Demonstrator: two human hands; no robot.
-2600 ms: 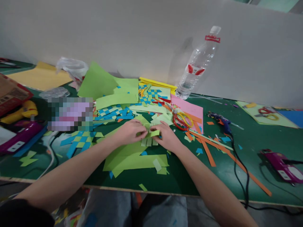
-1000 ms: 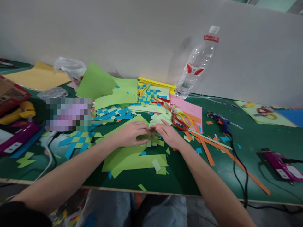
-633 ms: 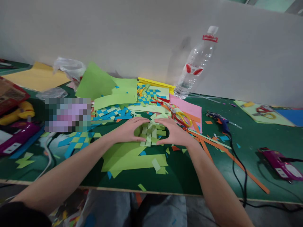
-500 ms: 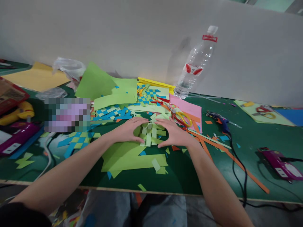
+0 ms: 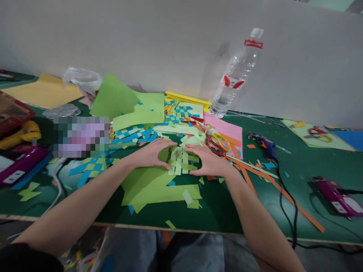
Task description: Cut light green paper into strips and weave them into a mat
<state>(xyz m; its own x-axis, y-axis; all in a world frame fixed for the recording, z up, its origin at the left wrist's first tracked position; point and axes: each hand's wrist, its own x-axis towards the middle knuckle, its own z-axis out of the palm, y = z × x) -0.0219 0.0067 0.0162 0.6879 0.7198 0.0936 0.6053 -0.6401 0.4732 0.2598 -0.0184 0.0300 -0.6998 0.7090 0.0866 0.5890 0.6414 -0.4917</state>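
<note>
A small woven mat of pale and bright green paper strips (image 5: 178, 160) lies on the table between my hands. My left hand (image 5: 153, 154) curves around its left side, thumb and fingers wide apart, with the tips at its near and far corners. Mirroring it on the right, my right hand (image 5: 208, 160) is also open, its fingertips at the mat's far edge and its thumb by the near right edge. Whether the tips press on the strips I cannot tell. Under and in front of the mat is a green paper sheet (image 5: 147, 192) with loose scraps.
Scissors with red and yellow handles (image 5: 218, 141) lie just beyond my right hand. A clear bottle (image 5: 234, 75) leans against the wall. Farther right are a glue gun (image 5: 265, 145) and its cord. Blue-green woven pieces (image 5: 130, 134) and a pixelated object (image 5: 82, 138) are at left.
Both hands keep nearly the same place around the woven mat. My right fingertips have shifted very slightly; the whole view has tilted a little.
</note>
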